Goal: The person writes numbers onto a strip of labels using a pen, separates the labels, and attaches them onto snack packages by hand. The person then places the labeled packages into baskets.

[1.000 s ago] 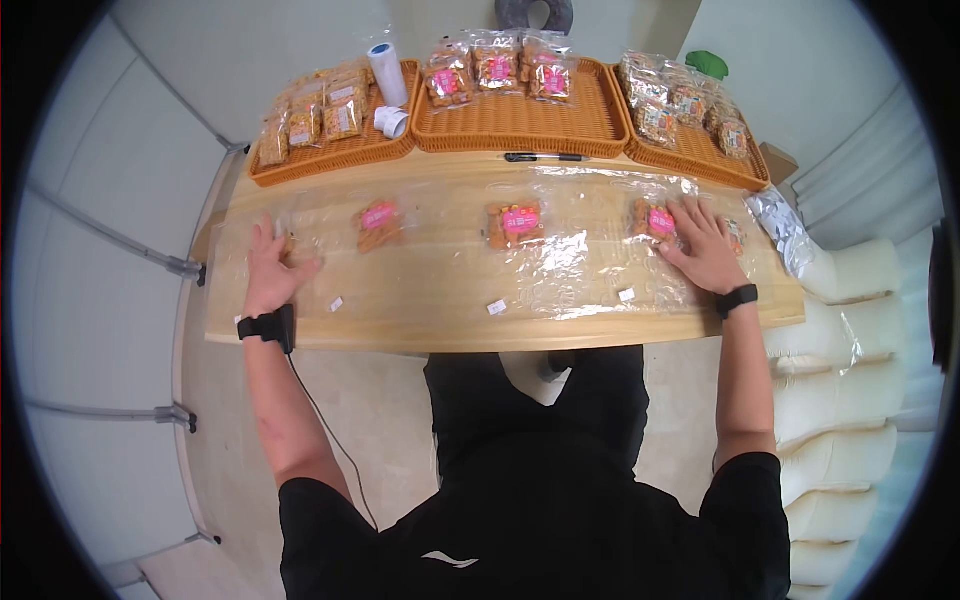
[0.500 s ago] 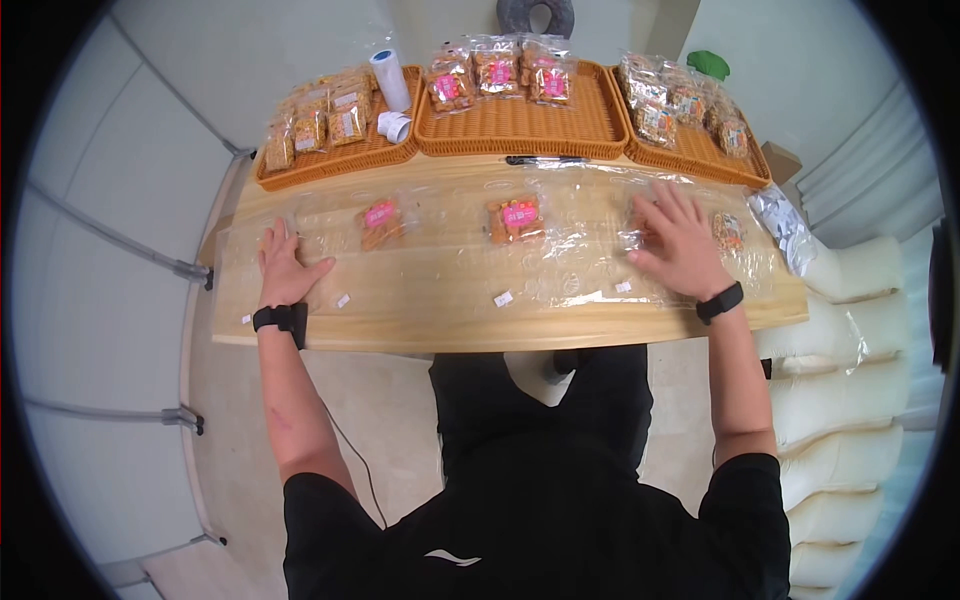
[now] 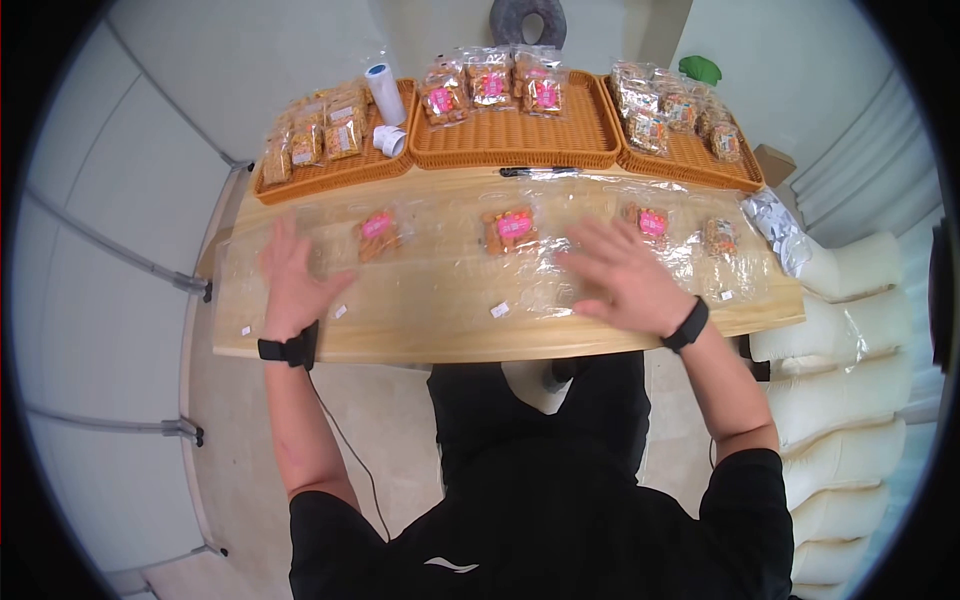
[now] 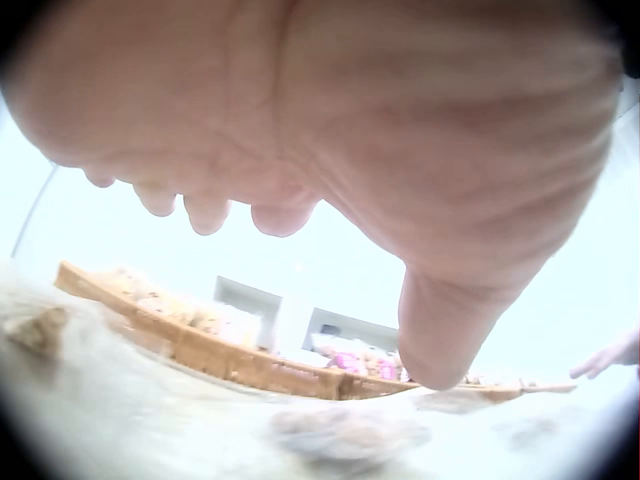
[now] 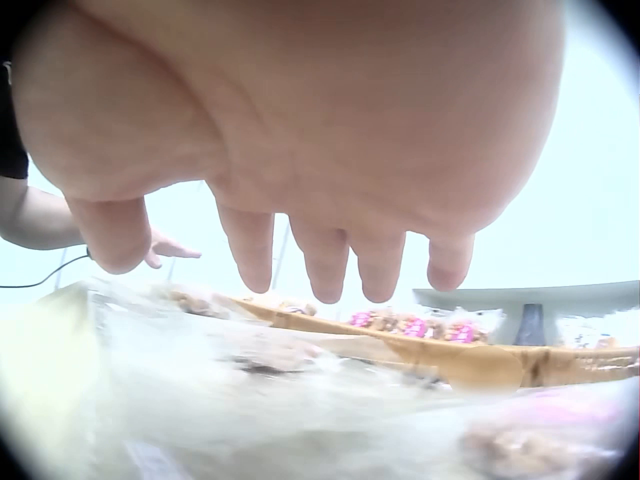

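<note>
My left hand [image 3: 298, 285] hovers over the left part of the table, fingers spread and thumb out to the right, holding nothing. The right hand [image 3: 632, 282], blurred, is spread above the clear plastic film [image 3: 440, 270], also with nothing in it. Under the film, snack packs lie in a row: one with a pink label [image 3: 378, 233] right of the left hand, a second pink-labelled pack [image 3: 512, 230] in the middle, a third [image 3: 650, 222] just beyond the right fingers. A paler nut-like pack [image 3: 720, 237] lies farther right. Both wrist views show the palms raised over the film.
Three wicker baskets, left [image 3: 335, 176], middle [image 3: 515, 157] and right [image 3: 690, 170], line the back, holding snack packs. The left one also holds a white roll [image 3: 385, 95]. A black pen [image 3: 540, 172] lies before them. Small white labels [image 3: 500, 310] dot the front.
My right hand has moved left and nearer the front edge, away from the right-hand packs, which now show. The left hand has shifted slightly right and toward the front edge.
</note>
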A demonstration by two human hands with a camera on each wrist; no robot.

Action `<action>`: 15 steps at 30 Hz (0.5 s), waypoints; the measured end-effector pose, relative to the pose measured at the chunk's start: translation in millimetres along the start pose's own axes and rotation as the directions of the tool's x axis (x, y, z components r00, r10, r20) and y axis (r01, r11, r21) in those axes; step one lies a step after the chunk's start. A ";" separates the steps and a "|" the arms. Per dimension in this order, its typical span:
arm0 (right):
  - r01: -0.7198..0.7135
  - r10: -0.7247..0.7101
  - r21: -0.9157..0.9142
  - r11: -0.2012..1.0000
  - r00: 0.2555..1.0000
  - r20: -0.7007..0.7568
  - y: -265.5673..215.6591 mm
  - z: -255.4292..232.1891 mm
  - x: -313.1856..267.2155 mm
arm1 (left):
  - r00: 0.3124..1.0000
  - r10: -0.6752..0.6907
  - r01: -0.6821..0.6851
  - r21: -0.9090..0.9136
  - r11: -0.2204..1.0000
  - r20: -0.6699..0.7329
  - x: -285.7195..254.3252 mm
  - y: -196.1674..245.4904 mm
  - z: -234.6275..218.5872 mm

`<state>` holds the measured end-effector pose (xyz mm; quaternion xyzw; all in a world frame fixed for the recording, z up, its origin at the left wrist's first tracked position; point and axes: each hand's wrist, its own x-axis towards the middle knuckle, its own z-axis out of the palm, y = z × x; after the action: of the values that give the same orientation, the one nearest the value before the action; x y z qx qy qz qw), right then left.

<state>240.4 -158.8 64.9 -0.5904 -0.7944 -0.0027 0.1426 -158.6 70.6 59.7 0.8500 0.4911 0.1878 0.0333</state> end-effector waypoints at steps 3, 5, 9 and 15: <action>0.070 -0.071 0.043 0.997 0.997 0.036 -24.5 16.0 3.7 | 0.982 0.187 -0.187 -0.030 0.982 0.012 -8.3 40.2 3.7; 0.100 -0.106 0.075 0.992 0.990 0.090 -32.1 30.5 2.3 | 0.954 0.248 -0.229 -0.124 0.966 0.170 -14.8 60.7 13.3; 0.054 -0.059 0.092 0.994 0.997 0.049 -38.9 39.0 0.1 | 0.935 0.317 -0.287 -0.186 0.940 0.161 -33.0 83.2 25.9; 0.130 -0.130 0.124 0.984 0.991 -0.005 -58.4 38.5 9.2 | 0.942 0.321 -0.282 -0.293 0.914 0.095 -46.8 72.0 45.9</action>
<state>174.5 -161.3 39.6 -0.5272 -0.8301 0.0382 0.1776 -104.2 -0.3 21.1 0.9139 0.3192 0.1963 0.1562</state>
